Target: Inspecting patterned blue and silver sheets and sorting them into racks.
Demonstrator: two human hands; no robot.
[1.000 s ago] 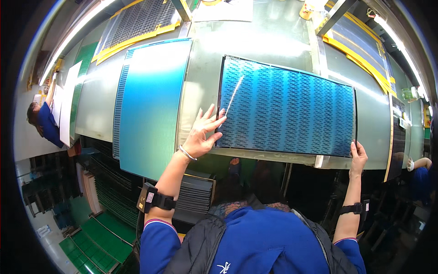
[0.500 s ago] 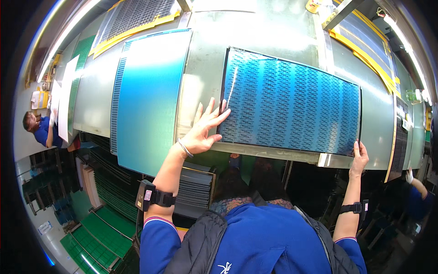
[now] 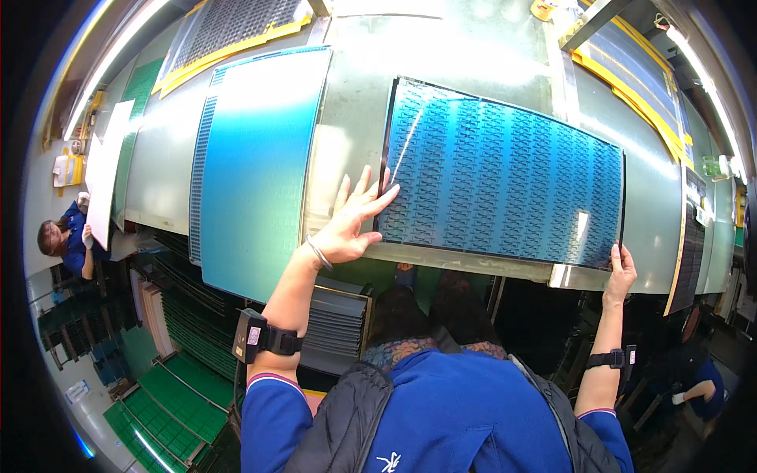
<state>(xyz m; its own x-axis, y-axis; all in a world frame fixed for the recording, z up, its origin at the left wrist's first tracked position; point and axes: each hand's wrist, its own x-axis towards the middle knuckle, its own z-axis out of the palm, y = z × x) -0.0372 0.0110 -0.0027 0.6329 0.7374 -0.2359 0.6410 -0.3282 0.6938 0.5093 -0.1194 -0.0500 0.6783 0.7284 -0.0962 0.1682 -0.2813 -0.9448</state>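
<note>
In front of me on the metal table lies a blue printed panel point(image 3: 505, 177) with rows of small dark markings and a dark rim, sitting slightly askew. My left hand point(image 3: 351, 225) touches its left edge, fingers stretched and spread, with a fingertip on the surface. At the near right corner my right hand point(image 3: 620, 268) pinches the panel's edge between thumb and fingers. A second, plain glossy blue panel point(image 3: 256, 173) with a notched left border rests to the left, beyond my left forearm.
A yellow-edged mesh screen point(image 3: 229, 39) lies at the far left, and another yellow-edged sheet point(image 3: 631, 87) at the far right. Under the table stand racks point(image 3: 335, 327) of dark panels. On the left a co-worker point(image 3: 67, 244) holds a white board point(image 3: 109, 173); another point(image 3: 702, 386) bends at right.
My hands stay in place, and the printed panel's far left corner has risen very slightly. The left co-worker now grips the white board with both hands; the right co-worker has bent lower.
</note>
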